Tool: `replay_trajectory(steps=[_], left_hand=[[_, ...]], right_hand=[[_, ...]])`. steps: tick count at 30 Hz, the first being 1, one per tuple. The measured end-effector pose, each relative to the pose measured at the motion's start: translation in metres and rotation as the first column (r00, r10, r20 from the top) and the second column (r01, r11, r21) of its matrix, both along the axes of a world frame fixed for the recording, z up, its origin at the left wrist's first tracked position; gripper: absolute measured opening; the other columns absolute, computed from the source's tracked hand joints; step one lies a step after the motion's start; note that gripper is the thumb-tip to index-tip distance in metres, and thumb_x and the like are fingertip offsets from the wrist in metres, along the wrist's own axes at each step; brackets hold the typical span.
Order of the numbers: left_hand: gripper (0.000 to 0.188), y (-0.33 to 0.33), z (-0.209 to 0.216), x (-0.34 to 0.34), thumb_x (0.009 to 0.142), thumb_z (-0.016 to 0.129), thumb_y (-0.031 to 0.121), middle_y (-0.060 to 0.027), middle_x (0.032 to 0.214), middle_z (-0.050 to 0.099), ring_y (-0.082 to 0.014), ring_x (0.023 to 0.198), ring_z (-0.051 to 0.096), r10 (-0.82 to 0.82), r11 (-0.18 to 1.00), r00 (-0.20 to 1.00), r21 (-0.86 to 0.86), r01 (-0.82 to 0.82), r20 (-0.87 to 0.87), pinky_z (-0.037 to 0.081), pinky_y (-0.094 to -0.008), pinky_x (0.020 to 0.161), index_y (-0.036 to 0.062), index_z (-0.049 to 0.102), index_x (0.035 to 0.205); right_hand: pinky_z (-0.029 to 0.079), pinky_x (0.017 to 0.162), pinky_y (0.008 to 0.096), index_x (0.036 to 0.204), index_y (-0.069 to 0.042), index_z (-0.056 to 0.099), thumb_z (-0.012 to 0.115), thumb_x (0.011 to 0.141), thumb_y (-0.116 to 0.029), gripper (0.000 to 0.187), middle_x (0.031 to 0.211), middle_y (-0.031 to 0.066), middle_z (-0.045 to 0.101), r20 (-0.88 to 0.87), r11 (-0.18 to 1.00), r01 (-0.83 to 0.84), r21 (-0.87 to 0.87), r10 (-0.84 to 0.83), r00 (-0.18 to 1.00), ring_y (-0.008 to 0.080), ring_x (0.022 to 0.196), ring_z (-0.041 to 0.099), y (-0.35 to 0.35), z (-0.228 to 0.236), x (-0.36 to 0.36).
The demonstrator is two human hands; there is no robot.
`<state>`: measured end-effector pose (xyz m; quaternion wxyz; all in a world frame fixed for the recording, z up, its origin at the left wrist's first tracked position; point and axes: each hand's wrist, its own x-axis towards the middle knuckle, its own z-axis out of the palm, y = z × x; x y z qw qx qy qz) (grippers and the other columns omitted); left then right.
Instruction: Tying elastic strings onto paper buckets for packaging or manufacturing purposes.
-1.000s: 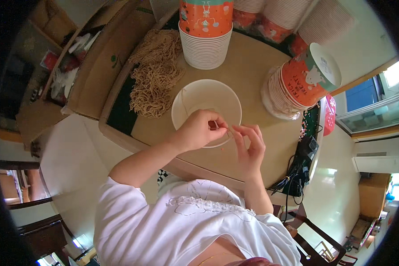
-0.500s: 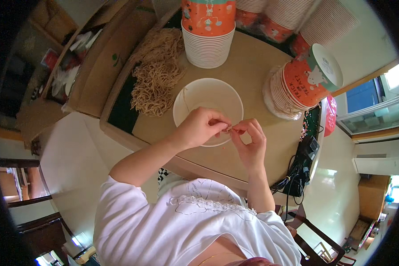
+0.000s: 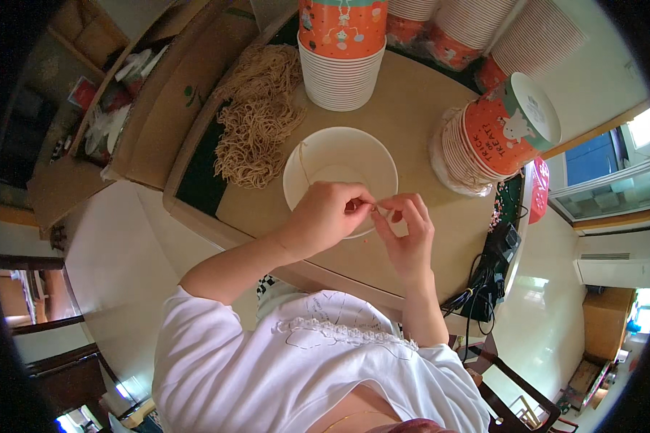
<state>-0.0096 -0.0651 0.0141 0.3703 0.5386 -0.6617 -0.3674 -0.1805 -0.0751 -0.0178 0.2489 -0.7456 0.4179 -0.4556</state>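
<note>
A white paper bucket (image 3: 343, 137) stands upright on the table in front of me, its mouth toward me. At its left rim a thin tan string (image 3: 303, 160) hangs down inside and passes out of sight behind my left hand. My left hand (image 3: 332, 209) is closed in a pinch over the near side of the rim. Fingertip to fingertip with it, my right hand (image 3: 408, 224) pinches too, just right of the bucket. A small bit of tan string shows between the fingertips; the fingers hide most of it.
A heap of tan strings (image 3: 256, 119) lies left of the bucket. Behind it rises a stack of orange and white buckets (image 3: 341, 72); another stack (image 3: 484, 141) lies tilted at right. Black cables with an adapter (image 3: 484, 281) sit at the right edge, a cardboard box (image 3: 166, 108) at left.
The fingertips of both hands have shifted slightly, and my left hand has rolled a little, its fingers curled tighter. The bucket and the stacks stand as before.
</note>
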Motion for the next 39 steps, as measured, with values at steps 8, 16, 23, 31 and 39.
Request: replay_trajectory(steps=[8, 16, 23, 31, 39], left_hand=[[0.009, 0.001, 0.005, 0.011, 0.083, 0.066, 0.006, -0.0068, 0.075, 0.068, -0.0093, 0.062, 0.060, -0.013, 0.999, 0.996, -0.030, 0.016, 0.091, 0.048, -0.0249, 0.057, 0.0013, 0.068, 0.091], [0.013, 0.004, 0.003, 0.009, 0.084, 0.067, 0.007, -0.0094, 0.081, 0.069, -0.0125, 0.067, 0.063, -0.028, 0.999, 0.999, 0.021, 0.028, 0.022, 0.049, -0.0267, 0.061, 0.0018, 0.068, 0.096], [0.010, 0.003, -0.001, 0.007, 0.078, 0.067, 0.009, -0.0120, 0.076, 0.067, -0.0278, 0.068, 0.065, -0.038, 0.997, 0.987, -0.057, 0.047, 0.157, 0.051, -0.0359, 0.062, 0.0026, 0.067, 0.086], [0.010, 0.005, 0.002, 0.012, 0.079, 0.068, 0.011, -0.0119, 0.075, 0.067, -0.0256, 0.067, 0.066, 0.001, 0.999, 0.993, -0.053, 0.006, 0.121, 0.051, -0.0350, 0.061, 0.0026, 0.067, 0.083], [0.014, 0.002, 0.008, 0.018, 0.087, 0.064, 0.014, -0.0130, 0.074, 0.066, -0.0227, 0.064, 0.064, 0.017, 0.992, 1.000, 0.127, -0.014, -0.024, 0.049, -0.0314, 0.059, 0.0007, 0.067, 0.089]], right_hand=[[0.041, 0.059, 0.0288, 0.087, -0.009, 0.064, 0.074, 0.072, -0.005, 0.018, 0.082, -0.0005, 0.063, -0.141, 0.998, -0.020, 0.064, 0.029, 0.990, 0.0145, 0.059, 0.046, 0.002, 0.006, 0.002], [0.042, 0.069, 0.0326, 0.082, -0.008, 0.063, 0.071, 0.076, -0.007, 0.011, 0.077, 0.0025, 0.065, -0.126, 0.995, 0.011, 0.100, 0.002, 0.992, 0.0191, 0.060, 0.053, 0.002, 0.002, 0.003], [0.039, 0.062, 0.0280, 0.080, -0.008, 0.066, 0.072, 0.075, -0.004, 0.009, 0.071, 0.0005, 0.062, -0.137, 1.000, -0.006, -0.031, 0.001, 0.991, 0.0134, 0.051, 0.043, 0.002, 0.000, 0.005], [0.040, 0.066, 0.0310, 0.081, -0.009, 0.064, 0.072, 0.076, -0.006, 0.009, 0.074, 0.0022, 0.064, -0.153, 1.000, -0.019, -0.023, 0.015, 0.988, 0.0176, 0.062, 0.053, 0.002, 0.006, 0.007], [0.037, 0.059, 0.0280, 0.078, -0.008, 0.065, 0.073, 0.075, -0.004, 0.010, 0.067, 0.0009, 0.059, -0.089, 0.998, 0.006, -0.069, -0.012, 0.996, 0.0136, 0.052, 0.044, 0.001, 0.009, 0.009]])
